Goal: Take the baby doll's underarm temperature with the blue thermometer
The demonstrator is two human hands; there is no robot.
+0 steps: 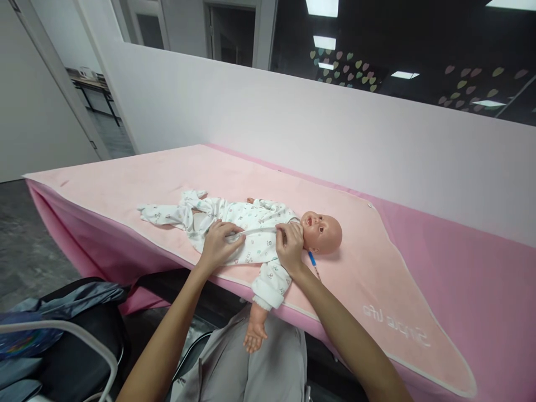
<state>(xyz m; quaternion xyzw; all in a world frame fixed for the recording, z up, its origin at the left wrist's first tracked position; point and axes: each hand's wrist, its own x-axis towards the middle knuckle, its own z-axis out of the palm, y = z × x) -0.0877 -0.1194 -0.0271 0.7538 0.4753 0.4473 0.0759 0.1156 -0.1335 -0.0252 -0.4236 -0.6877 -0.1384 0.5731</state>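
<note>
A baby doll lies face up on the table, its head to the right. It is dressed in a white baby onesie with small printed figures. My left hand is closed on the front edge of the onesie near the doll's waist. Close to the neck, my right hand pinches the same edge between thumb and fingers. A pale fold of cloth runs between both hands. The doll's near arm hangs over the table edge towards my lap. Beneath my right wrist shows a small blue piece with a thin patterned strap.
A pale pink mat with white lettering covers the pink-draped table. Behind it stands a white wall with dark glass above. At lower left is a black chair with grey-blue cloth on it. My lap is right below the table edge.
</note>
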